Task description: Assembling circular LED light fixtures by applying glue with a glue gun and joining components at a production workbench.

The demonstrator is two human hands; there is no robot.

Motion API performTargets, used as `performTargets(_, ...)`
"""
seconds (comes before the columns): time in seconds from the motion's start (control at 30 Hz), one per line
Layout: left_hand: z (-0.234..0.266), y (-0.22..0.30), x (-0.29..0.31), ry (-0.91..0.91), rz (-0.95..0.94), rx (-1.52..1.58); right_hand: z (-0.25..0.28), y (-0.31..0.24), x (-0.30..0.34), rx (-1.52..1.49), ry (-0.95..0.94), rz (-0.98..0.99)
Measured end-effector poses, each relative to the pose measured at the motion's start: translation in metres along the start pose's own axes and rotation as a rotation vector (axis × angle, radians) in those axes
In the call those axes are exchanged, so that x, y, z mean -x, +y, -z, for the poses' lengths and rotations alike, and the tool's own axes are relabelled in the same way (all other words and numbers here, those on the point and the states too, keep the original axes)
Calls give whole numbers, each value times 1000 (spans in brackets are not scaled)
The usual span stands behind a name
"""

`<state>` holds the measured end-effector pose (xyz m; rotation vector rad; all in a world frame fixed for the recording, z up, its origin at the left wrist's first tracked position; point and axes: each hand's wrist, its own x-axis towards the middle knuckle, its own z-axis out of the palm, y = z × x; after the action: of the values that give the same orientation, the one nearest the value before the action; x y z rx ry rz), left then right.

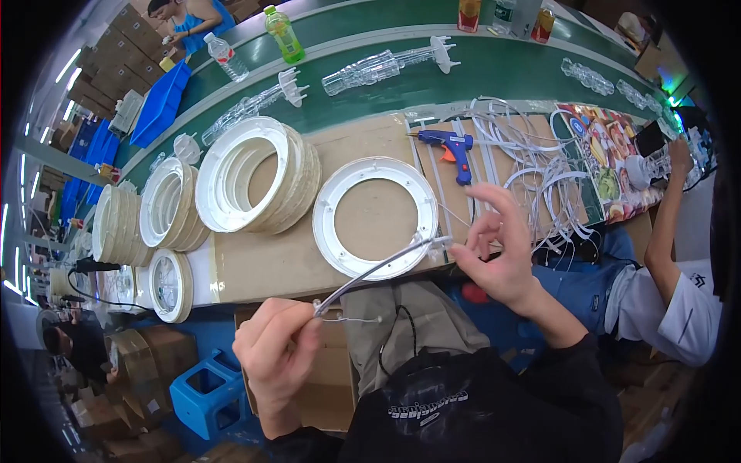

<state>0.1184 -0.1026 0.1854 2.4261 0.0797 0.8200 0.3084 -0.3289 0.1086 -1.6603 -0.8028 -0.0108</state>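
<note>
1. The thin grey-white strip [370, 272] spanned the space between the hands, above the near rim of the flat white ring [327, 231].
2. The left hand [274, 339] pinched one end; the right hand [502, 258] was spread beside the other, contact undeterminable.
3. Handling: judged light, flexible and springy, possibly slick, liable to kink; best held near both ends.
4. Count: one held strip, one flat ring, three ring stacks [299, 185], one glue gun [457, 148]; the tangled loose strips [575, 176] could not be counted.

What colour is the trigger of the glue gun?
Orange: the trigger stands out against the blue glue gun, best seen in the head view.
</note>
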Motion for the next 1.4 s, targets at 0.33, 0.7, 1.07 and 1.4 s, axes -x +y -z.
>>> performTargets(0.33,12,-14,0,55,252,283,-32,15,7,-757,-744,-397)
performTargets(0.7,-6,-56,2,67,511,257,-25,31,20,-845,-329,-500)
performTargets(1.07,-76,-113,-21,-113,656,367,-29,57,4,-476,-73,-557)
performTargets(1.4,-99,-141,-31,-228,461,-19,-46,73,-7,-265,-65,-462)
